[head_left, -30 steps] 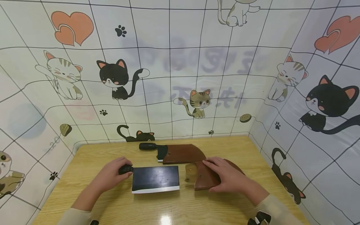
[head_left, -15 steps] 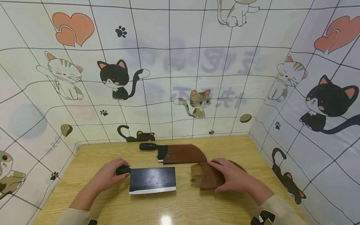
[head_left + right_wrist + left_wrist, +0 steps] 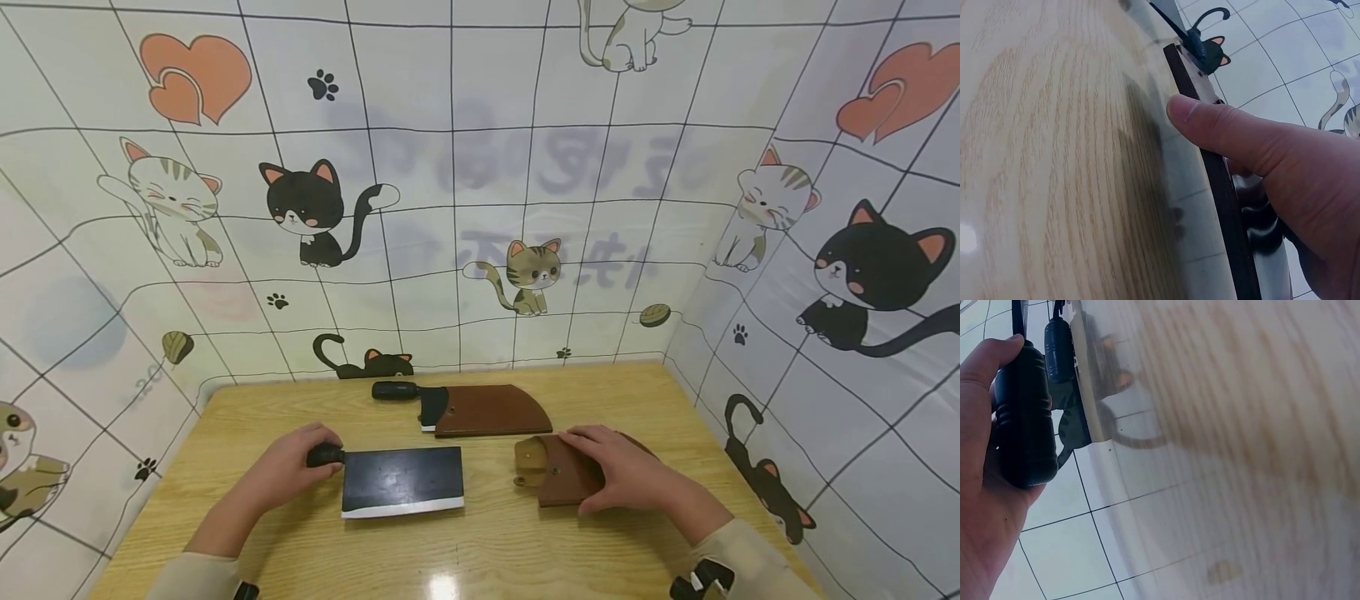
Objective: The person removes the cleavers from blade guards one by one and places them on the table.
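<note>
My left hand [image 3: 291,467] grips the black ridged handle [image 3: 1025,419] of a cleaver [image 3: 403,479], whose dark rectangular blade points right with its bright edge toward me. On the right, my right hand [image 3: 618,468] holds a brown leather knife sheath [image 3: 558,475] across its width. In the right wrist view the thumb presses the dark edge of the sheath [image 3: 1213,169]. The sheath's tan strap end [image 3: 530,463] faces the cleaver, with a gap of table between them. The blade is bare, and the right hand covers the sheath's far part.
Behind them a second knife [image 3: 395,391] with a black handle lies in its own brown sheath [image 3: 491,410]. All this is on a pale wooden table [image 3: 375,558]. A cat-printed white cloth [image 3: 450,167] stands around the back and sides.
The cleaver has shifted left with my left hand. My right hand and the sheath have moved right, so the gap between blade and sheath is wider.
</note>
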Available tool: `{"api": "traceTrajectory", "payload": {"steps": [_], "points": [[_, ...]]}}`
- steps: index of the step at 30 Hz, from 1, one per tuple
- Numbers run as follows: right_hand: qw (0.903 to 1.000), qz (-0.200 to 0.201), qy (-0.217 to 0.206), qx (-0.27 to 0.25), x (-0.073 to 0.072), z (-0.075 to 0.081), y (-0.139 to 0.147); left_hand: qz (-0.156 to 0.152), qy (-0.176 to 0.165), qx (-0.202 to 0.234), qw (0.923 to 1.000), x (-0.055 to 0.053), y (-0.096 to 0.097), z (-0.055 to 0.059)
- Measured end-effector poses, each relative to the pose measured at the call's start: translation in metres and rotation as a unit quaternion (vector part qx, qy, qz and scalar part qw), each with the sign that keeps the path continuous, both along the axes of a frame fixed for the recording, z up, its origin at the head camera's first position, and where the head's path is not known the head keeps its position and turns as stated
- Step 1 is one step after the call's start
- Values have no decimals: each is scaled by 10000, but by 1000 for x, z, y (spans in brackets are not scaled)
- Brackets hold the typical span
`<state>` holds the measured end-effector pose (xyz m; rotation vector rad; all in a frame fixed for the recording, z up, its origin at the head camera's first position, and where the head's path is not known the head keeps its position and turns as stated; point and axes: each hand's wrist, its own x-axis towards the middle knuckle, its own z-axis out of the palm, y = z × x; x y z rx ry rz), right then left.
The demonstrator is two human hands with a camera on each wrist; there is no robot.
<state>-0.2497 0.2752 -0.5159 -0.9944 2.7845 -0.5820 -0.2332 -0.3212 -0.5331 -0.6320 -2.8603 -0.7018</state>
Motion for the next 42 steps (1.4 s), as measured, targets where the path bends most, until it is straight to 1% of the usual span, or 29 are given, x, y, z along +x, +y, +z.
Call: {"api": "traceTrajectory", "payload": {"steps": [6,10,14,21,28,33,36,42], "points": [[10000,-54,-55,37,-3,-7,2,-18,-26,19,10000,-1,-1,-3],[10000,-12,-95,1,-3,-11,1,-65,-69,84,9999,-1,-1,-5],[9999,44,-159,-24,-4,-13,0,-51,-183,109,9998,-2,-1,-8],[9996,83,-254,15,-6,-16,-4,11,-432,25,9991,-4,-2,-12],[9992,130,-385,1,-7,-21,-8,-94,-377,75,9992,-4,0,-11],[9990,196,-405,9,-10,-28,-9,-82,-399,43,9992,-5,1,-11],[9987,243,-440,31,-11,-31,-9,-55,-530,45,9986,-5,2,-11],[9982,363,-468,62,-12,-33,-9,54,-899,73,9959,-5,3,-11]]}}
